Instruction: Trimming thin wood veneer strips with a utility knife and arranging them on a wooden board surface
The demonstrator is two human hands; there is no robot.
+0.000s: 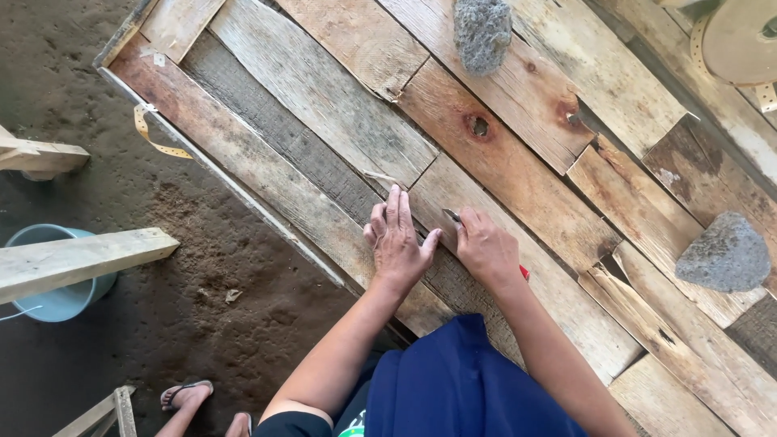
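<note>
My left hand (396, 239) lies flat, fingers together, on a wooden table (324, 105) made of rough mixed planks. Just to its right, my right hand (486, 247) is closed around a small knife (452, 215); its blade tip pokes out by the thumb and touches the plank, and a red end of the handle (524, 275) shows behind the wrist. The two hands almost touch at the thumbs. A thin wood splinter (380, 176) lies just above my left fingertips.
Two grey stones rest on the planks, one at the top (482, 32), one at the right (724, 252). A round wooden disc (740, 40) sits top right. A yellow measuring tape (154, 133) hangs off the table's left edge. On the dirt floor stand a blue bucket (53, 299) and loose boards (81, 257).
</note>
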